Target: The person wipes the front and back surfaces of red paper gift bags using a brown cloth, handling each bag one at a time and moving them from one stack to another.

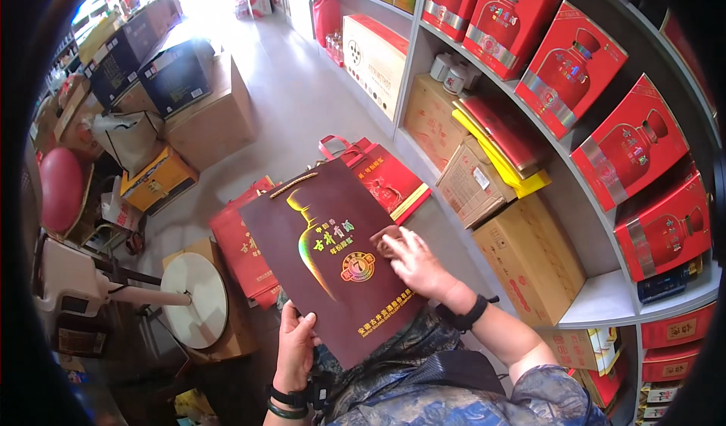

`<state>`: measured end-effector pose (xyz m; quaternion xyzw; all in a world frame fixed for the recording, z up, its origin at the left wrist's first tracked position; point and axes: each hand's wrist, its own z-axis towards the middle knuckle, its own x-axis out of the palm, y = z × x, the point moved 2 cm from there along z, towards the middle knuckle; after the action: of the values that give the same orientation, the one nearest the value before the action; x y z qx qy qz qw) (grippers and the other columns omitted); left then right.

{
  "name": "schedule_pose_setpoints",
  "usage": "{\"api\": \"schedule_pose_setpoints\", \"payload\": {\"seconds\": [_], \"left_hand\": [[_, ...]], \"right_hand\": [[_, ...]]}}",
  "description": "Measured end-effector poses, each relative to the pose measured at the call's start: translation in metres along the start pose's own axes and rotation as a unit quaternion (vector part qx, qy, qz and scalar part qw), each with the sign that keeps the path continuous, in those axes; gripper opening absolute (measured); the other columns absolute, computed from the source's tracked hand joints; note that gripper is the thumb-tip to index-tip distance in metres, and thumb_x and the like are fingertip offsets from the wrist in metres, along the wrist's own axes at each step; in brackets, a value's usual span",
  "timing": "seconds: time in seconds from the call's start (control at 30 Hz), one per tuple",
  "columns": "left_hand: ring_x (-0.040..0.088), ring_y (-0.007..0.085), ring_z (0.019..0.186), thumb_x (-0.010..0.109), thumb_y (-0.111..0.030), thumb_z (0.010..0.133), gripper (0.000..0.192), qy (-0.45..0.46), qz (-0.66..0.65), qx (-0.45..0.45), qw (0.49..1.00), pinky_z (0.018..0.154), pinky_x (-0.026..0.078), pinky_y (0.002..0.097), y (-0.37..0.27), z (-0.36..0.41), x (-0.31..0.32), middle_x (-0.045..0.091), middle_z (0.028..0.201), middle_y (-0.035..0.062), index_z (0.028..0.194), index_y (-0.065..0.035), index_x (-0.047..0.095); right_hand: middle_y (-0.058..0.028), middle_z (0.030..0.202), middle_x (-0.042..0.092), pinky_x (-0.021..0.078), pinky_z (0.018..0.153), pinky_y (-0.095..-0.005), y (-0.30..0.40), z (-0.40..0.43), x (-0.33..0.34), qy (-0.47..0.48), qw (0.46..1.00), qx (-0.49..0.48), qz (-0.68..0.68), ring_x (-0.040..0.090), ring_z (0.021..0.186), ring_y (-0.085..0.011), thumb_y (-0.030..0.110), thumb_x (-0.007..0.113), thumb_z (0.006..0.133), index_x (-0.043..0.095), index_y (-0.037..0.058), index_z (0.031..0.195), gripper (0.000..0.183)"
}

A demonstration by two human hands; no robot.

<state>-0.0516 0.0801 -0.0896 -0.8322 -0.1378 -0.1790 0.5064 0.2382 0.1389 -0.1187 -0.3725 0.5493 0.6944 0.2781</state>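
A dark maroon paper gift bag (283, 239) with a gold rope handle lies flat over my lap, its printed bottle facing up. My left hand (297, 335) grips its lower left edge, thumb on the front and fingers behind. Under the fingers of my right hand (418, 266) is a small brown cloth (381, 240), pressed at the bag's right edge. Part of that cloth is hidden by the fingers. Beyond the bag, a red gift bag (383, 179) with handles stands or lies on the floor. More red bags (241, 242) show past its left edge.
Shelving (601, 298) with several red liquor boxes (573, 69) curves along the right. Cardboard boxes (527, 261) fill its lower level. At left are a stool with a round white seat (195, 301), an orange box (159, 181) and stacked cartons (212, 114). Grey floor (295, 91) runs between.
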Motion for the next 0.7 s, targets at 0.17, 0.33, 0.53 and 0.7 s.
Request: {"api": "schedule_pose_setpoints", "payload": {"seconds": [0.17, 0.33, 0.53, 0.7], "left_hand": [[0.069, 0.013, 0.09, 0.061, 0.004, 0.088, 0.055, 0.03, -0.015, -0.012, 0.999, 0.065, 0.059, 0.0264, -0.007, -0.002, 0.009, 0.064, 0.111, 0.0056, 0.138, -0.0085, 0.041], [0.068, 0.0187, 0.103, 0.061, 0.012, 0.081, 0.065, 0.062, -0.003, -0.019, 0.998, 0.076, 0.063, 0.0313, -0.005, 0.0, -0.006, 0.058, 0.125, 0.0107, 0.139, -0.0064, 0.039], [0.068, 0.0198, 0.103, 0.061, 0.012, 0.083, 0.057, 0.073, -0.027, -0.02, 0.997, 0.076, 0.063, 0.0317, -0.004, -0.002, 0.001, 0.061, 0.12, 0.0098, 0.134, -0.0051, 0.041], [0.068, 0.0205, 0.103, 0.063, 0.01, 0.084, 0.056, 0.065, -0.02, -0.013, 0.998, 0.078, 0.063, 0.0336, 0.0, -0.001, 0.002, 0.061, 0.119, 0.0099, 0.134, -0.0048, 0.041]], "right_hand": [[-0.0238, 0.151, 0.039, 0.0341, 0.113, -0.0526, 0.098, -0.004, 0.006, 0.087, 0.983, -0.161, -0.008, 0.036, 0.14, -0.0446, 0.017, 0.055, 0.091, 0.055, 0.0145, 0.135, 0.044], [-0.0212, 0.153, 0.038, 0.0347, 0.112, -0.0516, 0.129, -0.01, 0.01, 0.136, 0.961, -0.239, 0.039, 0.033, 0.143, -0.0437, 0.017, 0.053, 0.092, 0.057, 0.0158, 0.133, 0.041], [-0.021, 0.138, 0.047, 0.039, 0.11, -0.0469, 0.048, 0.034, -0.016, 0.043, 0.988, -0.141, -0.05, 0.044, 0.131, -0.0417, 0.015, 0.056, 0.088, 0.057, 0.0141, 0.131, 0.043], [-0.0251, 0.148, 0.039, 0.0314, 0.116, -0.0452, -0.007, 0.07, -0.024, 0.146, 0.987, 0.025, 0.063, 0.037, 0.14, -0.0389, 0.02, 0.054, 0.088, 0.05, 0.0084, 0.141, 0.054]]}}
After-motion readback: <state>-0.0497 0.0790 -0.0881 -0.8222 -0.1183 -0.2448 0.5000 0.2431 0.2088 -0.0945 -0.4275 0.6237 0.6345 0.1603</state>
